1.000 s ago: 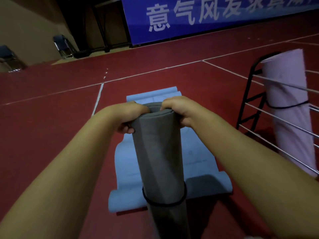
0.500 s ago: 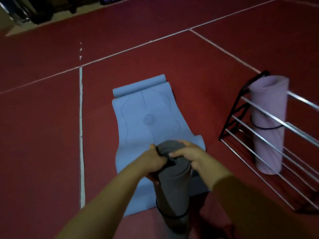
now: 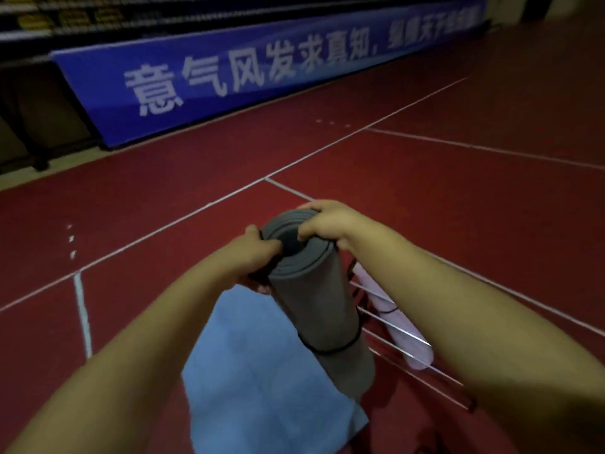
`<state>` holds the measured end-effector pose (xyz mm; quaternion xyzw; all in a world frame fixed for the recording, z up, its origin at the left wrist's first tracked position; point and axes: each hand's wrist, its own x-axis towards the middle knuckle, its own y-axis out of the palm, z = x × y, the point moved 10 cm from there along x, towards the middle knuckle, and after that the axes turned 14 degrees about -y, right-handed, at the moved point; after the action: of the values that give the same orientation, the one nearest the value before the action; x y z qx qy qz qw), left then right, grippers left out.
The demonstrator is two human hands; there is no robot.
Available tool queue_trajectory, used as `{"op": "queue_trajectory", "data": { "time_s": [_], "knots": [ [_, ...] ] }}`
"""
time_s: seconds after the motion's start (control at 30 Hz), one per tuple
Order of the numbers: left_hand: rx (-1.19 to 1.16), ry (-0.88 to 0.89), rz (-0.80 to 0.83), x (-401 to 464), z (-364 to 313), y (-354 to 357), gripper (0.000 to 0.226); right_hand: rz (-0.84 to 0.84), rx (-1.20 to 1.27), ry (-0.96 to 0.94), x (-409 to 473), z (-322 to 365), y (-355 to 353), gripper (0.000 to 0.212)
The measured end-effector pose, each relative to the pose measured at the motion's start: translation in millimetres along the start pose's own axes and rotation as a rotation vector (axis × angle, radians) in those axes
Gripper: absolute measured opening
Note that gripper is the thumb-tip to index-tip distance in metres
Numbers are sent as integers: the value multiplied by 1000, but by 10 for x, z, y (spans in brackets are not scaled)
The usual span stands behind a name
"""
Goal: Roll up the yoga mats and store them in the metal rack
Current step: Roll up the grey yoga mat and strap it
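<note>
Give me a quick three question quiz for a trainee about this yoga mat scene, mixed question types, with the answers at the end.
1. True or false: the grey rolled mat already stands inside the metal rack.
2. Which mat lies unrolled on the floor? A pink, B blue, C grey.
3. Fill in: a black ___ is looped around the grey rolled mat.

Key
1. False. The left hand and the right hand grip its top end, and it is upright over the blue mat, beside the rack.
2. B. The pink mat is rolled and sits in the rack.
3. Band.
</note>
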<state>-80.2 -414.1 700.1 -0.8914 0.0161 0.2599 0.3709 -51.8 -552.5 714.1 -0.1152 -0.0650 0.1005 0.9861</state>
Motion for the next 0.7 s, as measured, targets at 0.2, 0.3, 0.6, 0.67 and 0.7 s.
{"op": "queue_trajectory", "data": {
  "time_s": [0.2,0.3,0.6,0.67,0.7],
  "knots": [
    [-90,280,15,-393,-941,88,34,-280,-123,-97,-343,651,-965,37],
    [-193,364,118,-449,-1306,375,35,-356,-185,-99,-467,692,-1425,40],
    [-183,420,216,246,-2186,1421,31,-465,-237,-36,-199,-51,-2608,45],
    [-148,413,232,456,-2416,1657,32,-467,-224,-11,-60,-252,-2887,46],
    [-130,409,237,559,-2521,1756,32,-473,-224,2,6,-344,-3011,46]
  ]
}}
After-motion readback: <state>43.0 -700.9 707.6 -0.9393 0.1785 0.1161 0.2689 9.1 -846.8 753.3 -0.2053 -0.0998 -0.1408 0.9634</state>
